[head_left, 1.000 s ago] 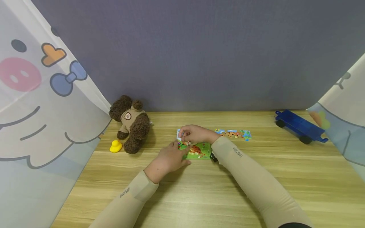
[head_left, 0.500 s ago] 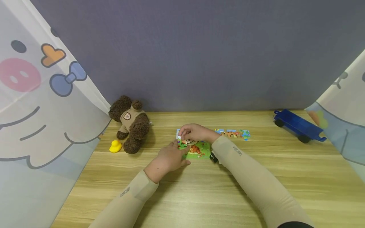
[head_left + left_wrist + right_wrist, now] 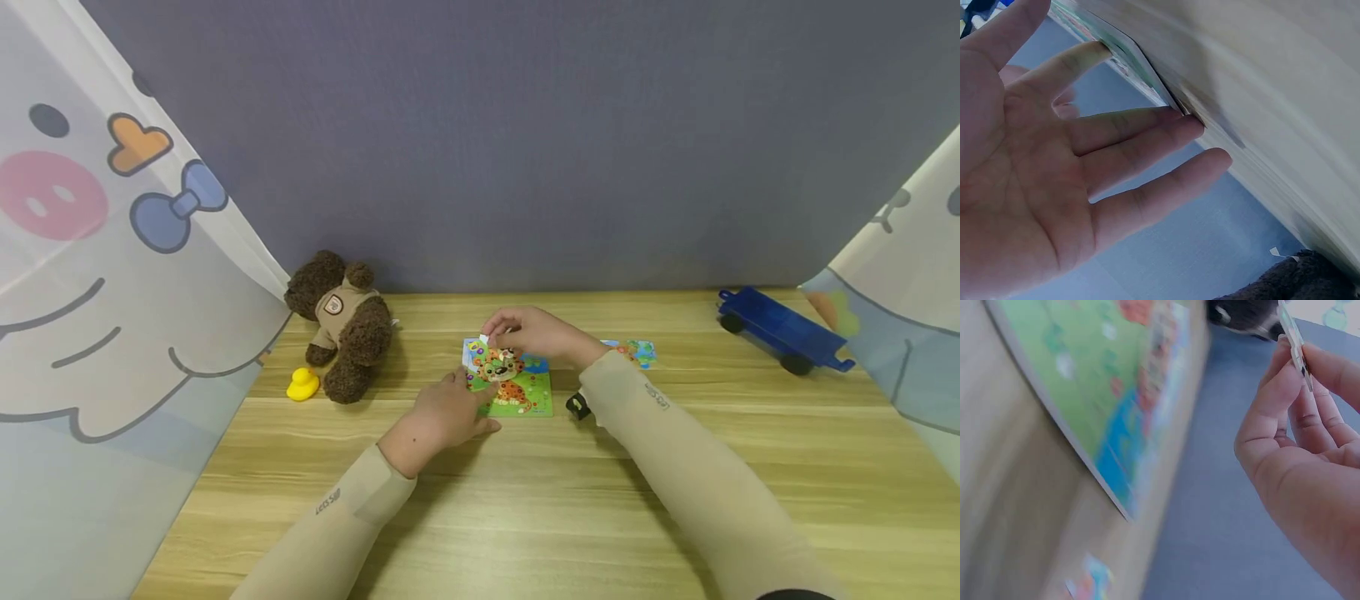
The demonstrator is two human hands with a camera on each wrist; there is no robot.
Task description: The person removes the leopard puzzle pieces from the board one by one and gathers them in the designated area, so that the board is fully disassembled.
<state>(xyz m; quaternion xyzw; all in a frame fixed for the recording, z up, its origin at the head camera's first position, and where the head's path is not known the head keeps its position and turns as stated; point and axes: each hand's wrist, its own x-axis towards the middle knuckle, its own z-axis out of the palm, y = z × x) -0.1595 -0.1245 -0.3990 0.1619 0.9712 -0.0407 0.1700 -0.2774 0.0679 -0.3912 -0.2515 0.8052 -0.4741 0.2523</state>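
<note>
A puzzle board (image 3: 534, 404) with a spotted leopard on green grass lies flat on the table. My right hand (image 3: 531, 331) is above its top part and pinches a small puzzle piece (image 3: 483, 339) between thumb and fingers. In the right wrist view this puzzle piece (image 3: 1297, 347) is seen almost edge-on, apart from the board. At the board's left side, my left hand (image 3: 447, 412) rests with extended fingers. The left wrist view has its fingertips (image 3: 1190, 127) touching along the board's edge. Loose puzzle pieces (image 3: 640, 351) lie to the right, partly hidden by my right forearm.
A brown teddy bear (image 3: 348, 329) lies at the table's left, with a yellow rubber duck (image 3: 303, 385) in front of it. A blue wheeled toy wagon (image 3: 783, 329) stands at the far right. A grey panel (image 3: 525, 167) rises behind the table.
My right hand has risen off the board and shifted slightly right, the puzzle piece in its fingers. More of the leopard's head now shows. My left hand stays in place.
</note>
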